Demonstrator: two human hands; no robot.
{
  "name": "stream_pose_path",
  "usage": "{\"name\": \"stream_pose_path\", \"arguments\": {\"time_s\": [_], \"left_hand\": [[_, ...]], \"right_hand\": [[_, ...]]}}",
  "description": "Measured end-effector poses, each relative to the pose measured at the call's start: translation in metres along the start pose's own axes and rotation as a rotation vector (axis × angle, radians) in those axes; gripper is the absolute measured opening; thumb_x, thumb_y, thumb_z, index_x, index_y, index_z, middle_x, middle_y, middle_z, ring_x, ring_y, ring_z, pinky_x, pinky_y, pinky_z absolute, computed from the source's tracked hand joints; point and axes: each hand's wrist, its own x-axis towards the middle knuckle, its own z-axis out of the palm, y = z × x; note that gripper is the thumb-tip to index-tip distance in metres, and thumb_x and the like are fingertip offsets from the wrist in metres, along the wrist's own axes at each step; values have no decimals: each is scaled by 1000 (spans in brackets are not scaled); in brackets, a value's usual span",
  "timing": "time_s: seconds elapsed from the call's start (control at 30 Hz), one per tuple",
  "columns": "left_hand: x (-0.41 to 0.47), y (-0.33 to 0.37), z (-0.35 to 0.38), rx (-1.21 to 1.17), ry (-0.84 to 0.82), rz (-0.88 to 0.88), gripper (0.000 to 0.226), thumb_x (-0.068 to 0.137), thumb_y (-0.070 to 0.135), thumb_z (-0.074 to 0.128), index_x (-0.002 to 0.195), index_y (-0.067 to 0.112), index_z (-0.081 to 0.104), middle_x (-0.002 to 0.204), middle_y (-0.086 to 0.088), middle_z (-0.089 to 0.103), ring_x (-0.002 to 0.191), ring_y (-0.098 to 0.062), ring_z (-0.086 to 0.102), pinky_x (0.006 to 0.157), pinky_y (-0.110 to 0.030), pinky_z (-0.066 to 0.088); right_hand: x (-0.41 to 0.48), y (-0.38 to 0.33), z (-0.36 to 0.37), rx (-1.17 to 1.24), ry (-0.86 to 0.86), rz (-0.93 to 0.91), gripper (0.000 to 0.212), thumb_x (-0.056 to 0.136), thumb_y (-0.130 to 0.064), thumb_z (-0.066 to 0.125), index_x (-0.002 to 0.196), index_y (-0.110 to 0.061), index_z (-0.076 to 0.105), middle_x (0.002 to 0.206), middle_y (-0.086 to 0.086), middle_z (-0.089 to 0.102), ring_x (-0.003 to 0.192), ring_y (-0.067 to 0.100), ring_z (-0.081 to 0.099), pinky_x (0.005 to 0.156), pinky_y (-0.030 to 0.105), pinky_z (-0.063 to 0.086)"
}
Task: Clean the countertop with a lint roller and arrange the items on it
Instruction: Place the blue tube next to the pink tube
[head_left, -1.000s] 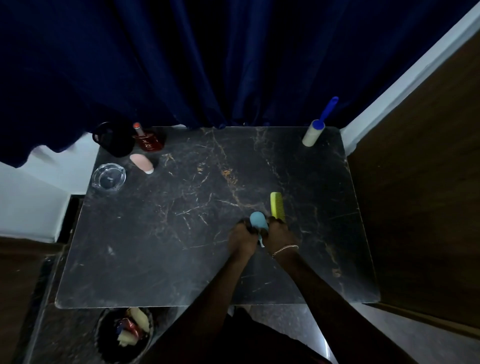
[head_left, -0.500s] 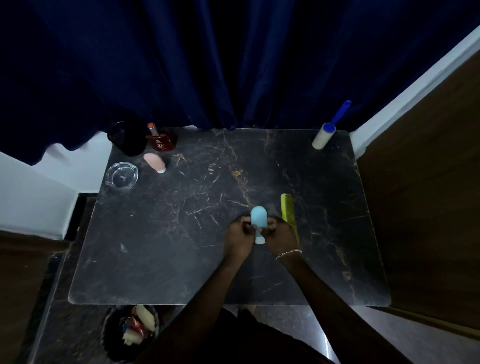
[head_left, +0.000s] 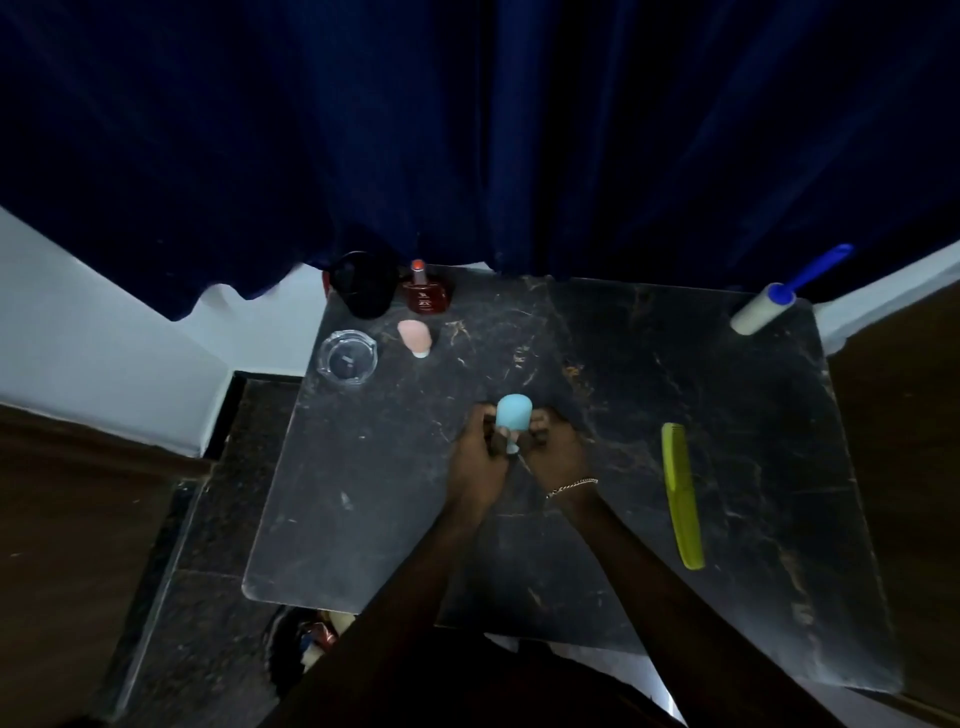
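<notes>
Item: dark marble-patterned worktop (head_left: 675, 519), partly arranged.

Held piece: small light-blue rounded brush with a pale stub handle (head_left: 513, 419), gripped from both sides just above the worktop's middle. The left hand (head_left: 475, 457) clasped its left flank and the right hand (head_left: 553, 454) its right, fingers of both curled against it; how firmly could not be told.

Change noted: one second before, the right hand carried the yellow-green plastic comb (head_left: 682, 496) alongside the brush. The comb now lay flat near the right edge, well apart from the hands and touched by neither. The brush had passed into a two-handed hold.

Other stock: white lint roller with blue handle (head_left: 763, 310) resting at the far right corner, unheld. Far left corner group: black cup (head_left: 363, 286), red-brown perfume bottle (head_left: 426, 293), pink rounded brush (head_left: 414, 336), clear glass ashtray (head_left: 348, 357).

Judgement: the comb appeared placed; the blue brush seemed next for setting down, perhaps beside its pink counterpart. With the roller parked, rolling looked done or paused.
</notes>
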Motion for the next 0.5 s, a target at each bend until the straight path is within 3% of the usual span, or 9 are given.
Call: {"name": "stream_pose_path", "arguments": {"time_s": [0.07, 0.17, 0.23, 0.3, 0.4, 0.43, 0.5], "left_hand": [[11, -4, -20, 9, 15, -2, 13, 101, 37, 57, 111, 29, 55, 100, 8, 71, 80, 5, 66, 67, -11, 46], [28, -5, -51, -4, 24, 11, 31, 93, 50, 54, 115, 28, 52, 100, 10, 71, 81, 15, 63, 65, -1, 43], [40, -9, -66, -1, 40, 36, 40, 89, 56, 47, 116, 27, 51, 99, 9, 70, 81, 14, 63, 65, -1, 43], [53, -16, -81, 30, 41, 38, 40, 90, 58, 47, 117, 28, 48, 99, 11, 70, 80, 11, 63, 66, -4, 43], [73, -32, -98, 59, 13, 29, 24, 100, 31, 55, 120, 29, 43, 105, 6, 70, 89, -9, 69, 77, -28, 54], [79, -38, -103, 61, 0, 20, 24, 100, 24, 56, 120, 29, 43, 105, 5, 70, 90, -8, 69, 78, -31, 54], [90, -49, -113, 57, -12, 19, 25, 100, 17, 55, 120, 27, 43, 105, 9, 67, 91, 6, 65, 77, -22, 50]], "right_hand": [[9, -17, 16, -20, -17, -24, 29, 82, -31, 74, 92, -7, 61, 90, 7, 71, 84, 25, 67, 73, 30, 51], [20, -43, 41, -29, -16, -76, 26, 81, -31, 74, 84, -21, 51, 81, -5, 63, 77, 20, 62, 61, 19, 35], [27, -54, 58, 0, -27, -92, 26, 82, -31, 74, 88, -20, 52, 83, -4, 66, 83, 22, 66, 65, 15, 36], [36, -63, 76, 34, -45, -93, 32, 82, -36, 73, 101, -16, 57, 96, 0, 72, 92, 20, 69, 79, 22, 48], [46, -74, 100, 44, -60, -101, 39, 84, -35, 70, 115, -16, 54, 106, 4, 72, 98, 22, 69, 87, 33, 53], [49, -77, 107, 39, -64, -110, 38, 86, -30, 68, 117, -15, 52, 108, 5, 72, 99, 23, 69, 88, 33, 53], [56, -82, 121, 16, -80, -129, 38, 87, -22, 64, 121, -13, 49, 109, 8, 71, 100, 25, 69, 90, 36, 53]]}}
